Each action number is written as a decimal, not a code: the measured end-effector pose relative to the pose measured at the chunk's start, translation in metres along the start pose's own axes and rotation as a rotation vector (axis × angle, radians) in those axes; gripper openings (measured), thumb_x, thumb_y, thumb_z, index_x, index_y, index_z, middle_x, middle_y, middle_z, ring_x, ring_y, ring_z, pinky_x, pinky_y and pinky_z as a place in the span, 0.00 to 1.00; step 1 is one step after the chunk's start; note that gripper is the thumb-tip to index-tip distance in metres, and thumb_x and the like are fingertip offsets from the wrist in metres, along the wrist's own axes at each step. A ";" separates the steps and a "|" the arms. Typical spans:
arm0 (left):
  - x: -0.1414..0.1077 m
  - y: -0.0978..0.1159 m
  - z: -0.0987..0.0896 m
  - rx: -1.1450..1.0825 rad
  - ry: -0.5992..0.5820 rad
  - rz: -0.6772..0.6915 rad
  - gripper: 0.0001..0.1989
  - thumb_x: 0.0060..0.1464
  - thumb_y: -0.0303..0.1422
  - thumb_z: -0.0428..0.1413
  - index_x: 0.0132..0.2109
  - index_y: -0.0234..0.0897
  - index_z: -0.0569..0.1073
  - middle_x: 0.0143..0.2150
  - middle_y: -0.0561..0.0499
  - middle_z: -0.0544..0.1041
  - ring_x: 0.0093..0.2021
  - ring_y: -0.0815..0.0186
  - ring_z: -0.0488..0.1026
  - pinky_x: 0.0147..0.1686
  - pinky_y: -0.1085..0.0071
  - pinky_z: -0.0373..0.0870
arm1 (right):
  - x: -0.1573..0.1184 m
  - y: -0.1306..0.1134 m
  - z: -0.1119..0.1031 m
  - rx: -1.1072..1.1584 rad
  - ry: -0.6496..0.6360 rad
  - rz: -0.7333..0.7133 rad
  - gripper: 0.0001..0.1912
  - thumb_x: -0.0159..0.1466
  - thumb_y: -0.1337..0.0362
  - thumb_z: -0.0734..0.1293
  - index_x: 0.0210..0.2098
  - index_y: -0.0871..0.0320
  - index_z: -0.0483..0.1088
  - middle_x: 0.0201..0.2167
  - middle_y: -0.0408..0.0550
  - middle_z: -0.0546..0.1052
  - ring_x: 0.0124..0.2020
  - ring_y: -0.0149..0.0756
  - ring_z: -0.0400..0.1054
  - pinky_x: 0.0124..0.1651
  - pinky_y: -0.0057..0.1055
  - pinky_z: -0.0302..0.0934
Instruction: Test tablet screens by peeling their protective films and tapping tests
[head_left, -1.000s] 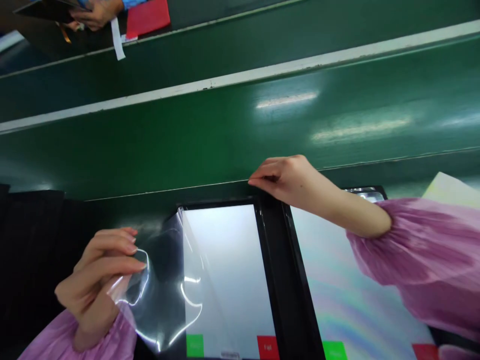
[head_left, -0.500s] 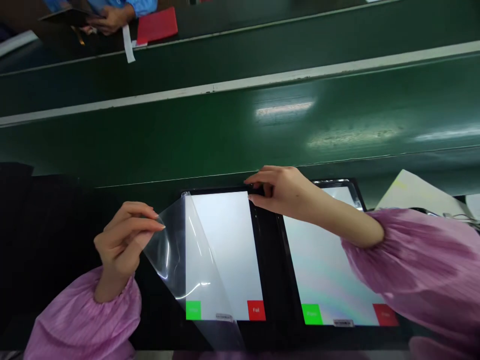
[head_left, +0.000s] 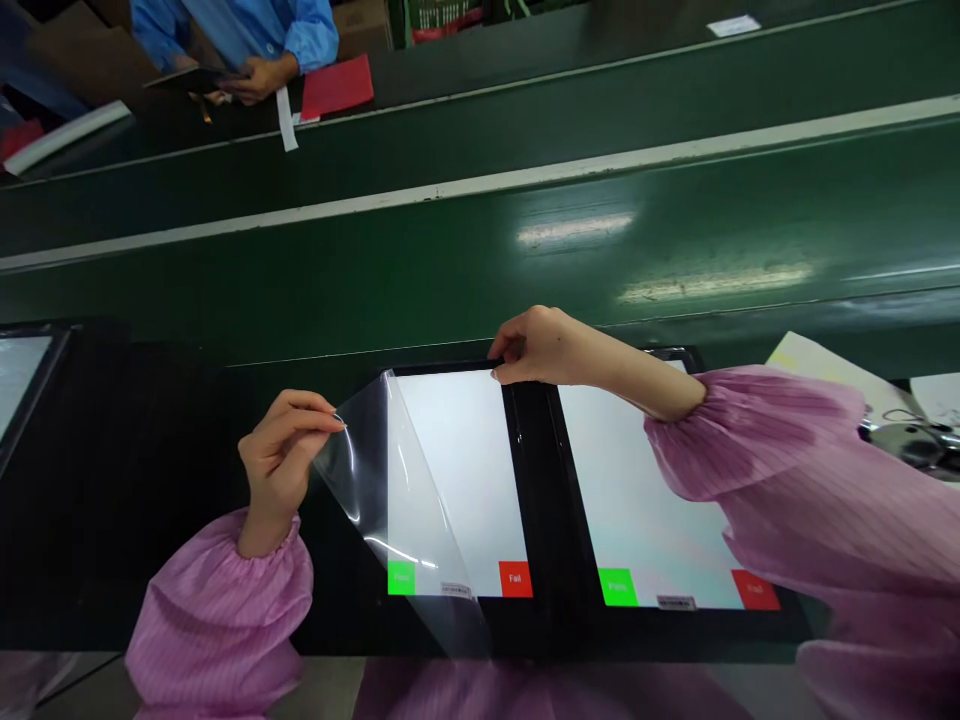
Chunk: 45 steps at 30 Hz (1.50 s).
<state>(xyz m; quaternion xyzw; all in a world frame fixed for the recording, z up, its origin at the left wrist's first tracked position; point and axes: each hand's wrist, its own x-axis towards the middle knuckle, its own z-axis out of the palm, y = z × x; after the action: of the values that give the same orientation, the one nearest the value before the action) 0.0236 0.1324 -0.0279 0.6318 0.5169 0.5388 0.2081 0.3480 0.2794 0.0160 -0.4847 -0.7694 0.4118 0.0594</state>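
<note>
My left hand [head_left: 283, 465] pinches a corner of a clear protective film [head_left: 358, 460] between thumb and fingers. The film is lifted off to the left and folded along a slanting line over the tablet [head_left: 457, 460], whose lit white screen has a green box and a red "Fail" box at its bottom. With fingers and thumb curled together, my right hand [head_left: 536, 345] grips the tablet's top right corner; the fingertips are partly hidden. My right forearm crosses above a second tablet [head_left: 645, 500] with a similar lit screen.
A third tablet [head_left: 19, 375] lies at the left edge. White papers [head_left: 832, 370] and a dark shiny object [head_left: 911, 445] are at the right. A long green surface [head_left: 420, 270] runs behind. Across it, a co-worker in blue [head_left: 247, 35] holds a dark flat item beside a red folder [head_left: 339, 87].
The camera view has shifted, bringing in more of the co-worker and the tablet at the left. Both hands keep their places on the film and the tablet corner.
</note>
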 end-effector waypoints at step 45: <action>0.011 -0.032 0.036 -0.217 -0.261 -0.236 0.18 0.75 0.44 0.48 0.66 0.51 0.71 0.63 0.49 0.79 0.68 0.57 0.72 0.73 0.52 0.62 | 0.019 0.027 0.031 0.627 0.653 -0.430 0.10 0.57 0.63 0.84 0.32 0.54 0.81 0.29 0.43 0.78 0.24 0.27 0.65 0.23 0.30 0.57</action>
<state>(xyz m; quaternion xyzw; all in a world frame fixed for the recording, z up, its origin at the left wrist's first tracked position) 0.0410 0.1650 -0.0616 0.6052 0.4950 0.4768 0.4017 0.3418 0.2816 -0.0290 -0.3777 -0.6322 0.4285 0.5235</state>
